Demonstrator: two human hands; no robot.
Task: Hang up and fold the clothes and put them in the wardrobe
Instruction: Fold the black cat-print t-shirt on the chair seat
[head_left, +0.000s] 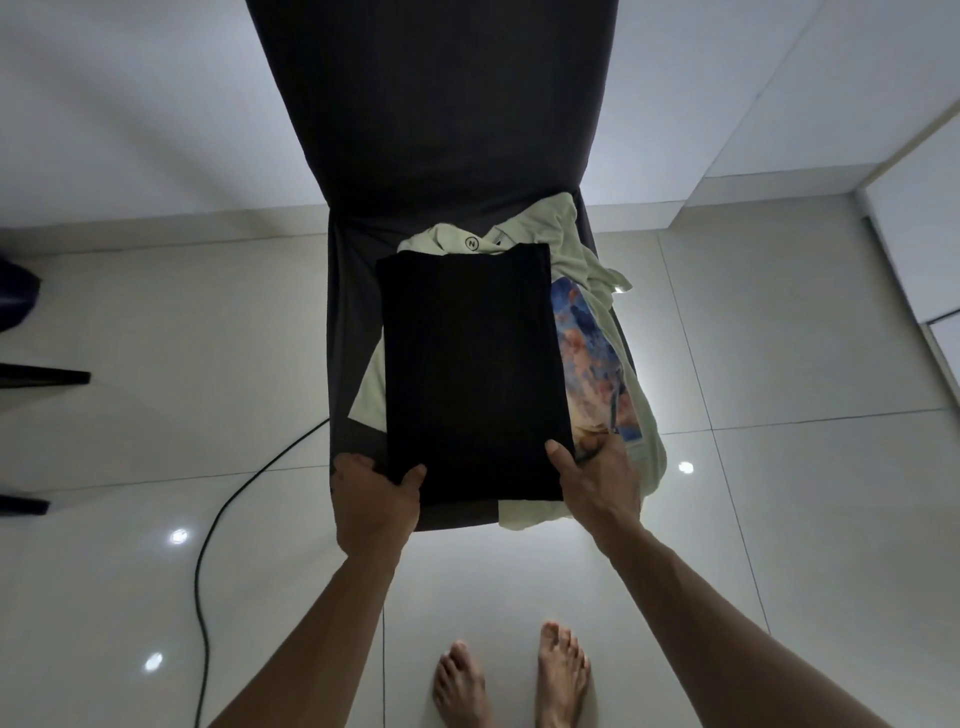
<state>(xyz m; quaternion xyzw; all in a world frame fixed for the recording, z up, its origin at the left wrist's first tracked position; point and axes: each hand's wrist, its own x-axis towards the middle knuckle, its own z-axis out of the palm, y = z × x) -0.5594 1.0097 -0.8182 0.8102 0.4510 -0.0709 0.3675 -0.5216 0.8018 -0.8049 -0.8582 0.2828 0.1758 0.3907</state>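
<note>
A folded black garment (470, 369) lies as a neat rectangle on top of a pale green shirt (566, 234) with a colourful print (592, 358), all on the seat of a dark chair (431, 104). My left hand (376, 501) grips the black garment's near left corner, thumb on top and fingers underneath. At the near right corner my right hand (597, 478) holds it the same way, thumb on the cloth and fingers tucked beneath its edge.
A black cable (208, 545) snakes across the glossy tiled floor left of the chair. Dark furniture legs (41, 376) show at the left edge. White cabinet panels (914, 234) stand at the right. My bare feet (511, 680) are just in front of the chair.
</note>
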